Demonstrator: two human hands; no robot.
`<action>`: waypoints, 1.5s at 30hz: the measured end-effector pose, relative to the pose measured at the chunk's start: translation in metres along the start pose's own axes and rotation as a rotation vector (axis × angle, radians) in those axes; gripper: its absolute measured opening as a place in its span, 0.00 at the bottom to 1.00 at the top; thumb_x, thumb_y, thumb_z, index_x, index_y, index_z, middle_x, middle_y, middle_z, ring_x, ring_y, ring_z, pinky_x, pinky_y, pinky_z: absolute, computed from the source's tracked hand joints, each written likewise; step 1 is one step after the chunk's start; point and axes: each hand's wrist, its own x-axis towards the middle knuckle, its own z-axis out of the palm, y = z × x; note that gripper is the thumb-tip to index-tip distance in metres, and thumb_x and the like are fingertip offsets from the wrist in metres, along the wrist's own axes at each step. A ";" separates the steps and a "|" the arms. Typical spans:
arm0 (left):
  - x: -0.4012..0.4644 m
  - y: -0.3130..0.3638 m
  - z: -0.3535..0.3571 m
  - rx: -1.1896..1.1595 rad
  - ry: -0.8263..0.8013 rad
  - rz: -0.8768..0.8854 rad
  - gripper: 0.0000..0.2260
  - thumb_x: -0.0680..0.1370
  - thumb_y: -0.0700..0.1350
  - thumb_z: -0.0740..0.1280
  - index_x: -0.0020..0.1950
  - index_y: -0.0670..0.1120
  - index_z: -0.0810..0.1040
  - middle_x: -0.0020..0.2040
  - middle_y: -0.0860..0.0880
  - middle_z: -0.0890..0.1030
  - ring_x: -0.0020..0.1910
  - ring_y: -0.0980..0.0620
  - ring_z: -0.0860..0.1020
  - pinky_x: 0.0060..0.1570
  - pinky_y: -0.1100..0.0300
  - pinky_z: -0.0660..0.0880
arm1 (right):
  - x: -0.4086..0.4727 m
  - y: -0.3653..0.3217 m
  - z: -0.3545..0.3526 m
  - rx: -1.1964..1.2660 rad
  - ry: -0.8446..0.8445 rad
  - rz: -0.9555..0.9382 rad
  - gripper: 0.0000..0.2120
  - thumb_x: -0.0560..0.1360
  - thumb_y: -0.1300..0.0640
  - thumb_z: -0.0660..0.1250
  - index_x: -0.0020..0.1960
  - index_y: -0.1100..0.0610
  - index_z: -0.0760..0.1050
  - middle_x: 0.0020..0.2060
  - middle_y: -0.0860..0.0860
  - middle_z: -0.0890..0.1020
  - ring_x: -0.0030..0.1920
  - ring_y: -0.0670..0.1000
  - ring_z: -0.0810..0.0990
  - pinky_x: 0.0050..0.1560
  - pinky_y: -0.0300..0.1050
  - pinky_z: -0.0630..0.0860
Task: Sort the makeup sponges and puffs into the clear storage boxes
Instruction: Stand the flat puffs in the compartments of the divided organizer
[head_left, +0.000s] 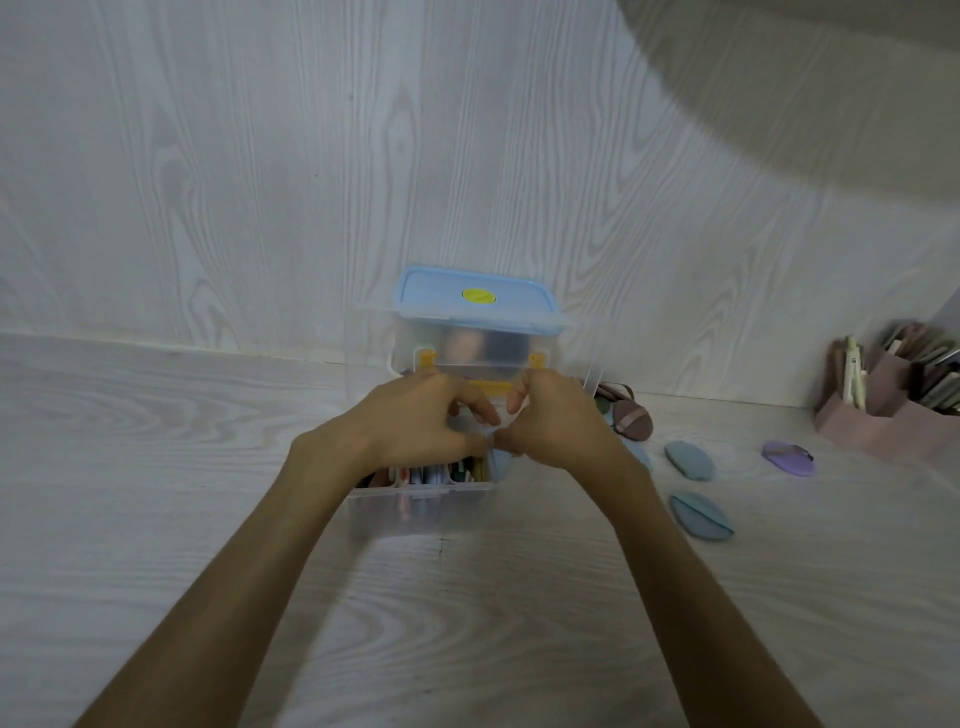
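A pale blue puff (500, 464) sits at the right end of the open clear box (421, 512), pinched between my two hands. I judge I am mid-placement, tucking it upright beside the puffs already filed there. My left hand (426, 423) and right hand (553, 421) meet over the box, fingers curled, tips on the puff. Next it needs a push down into the row, then a reach right for the loose puffs (690, 460) on the table (156, 467). A lidded box (478, 327) stands behind.

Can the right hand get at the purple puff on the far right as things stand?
Probably yes. The purple puff lies alone on the table, nothing over it, but the right hand is busy pinching a light blue puff at the clear box.
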 end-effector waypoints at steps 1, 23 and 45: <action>0.000 0.000 0.000 -0.001 -0.012 0.001 0.17 0.70 0.58 0.67 0.58 0.58 0.79 0.53 0.56 0.80 0.49 0.55 0.77 0.50 0.52 0.77 | 0.001 0.001 -0.004 0.064 -0.064 0.020 0.17 0.69 0.59 0.73 0.37 0.50 0.64 0.40 0.52 0.78 0.36 0.47 0.76 0.32 0.38 0.70; 0.009 0.006 0.017 0.195 0.143 0.069 0.11 0.72 0.60 0.66 0.47 0.57 0.82 0.52 0.58 0.79 0.58 0.55 0.69 0.53 0.55 0.72 | -0.023 0.154 -0.080 -0.028 -0.358 0.768 0.19 0.65 0.60 0.78 0.51 0.66 0.77 0.44 0.56 0.82 0.43 0.51 0.80 0.35 0.39 0.78; 0.003 0.009 0.009 0.078 0.099 0.033 0.29 0.72 0.57 0.69 0.70 0.55 0.64 0.54 0.59 0.79 0.53 0.56 0.76 0.49 0.57 0.75 | -0.016 0.002 -0.027 -0.052 0.106 0.029 0.09 0.66 0.61 0.73 0.44 0.52 0.78 0.41 0.50 0.82 0.44 0.50 0.82 0.46 0.45 0.78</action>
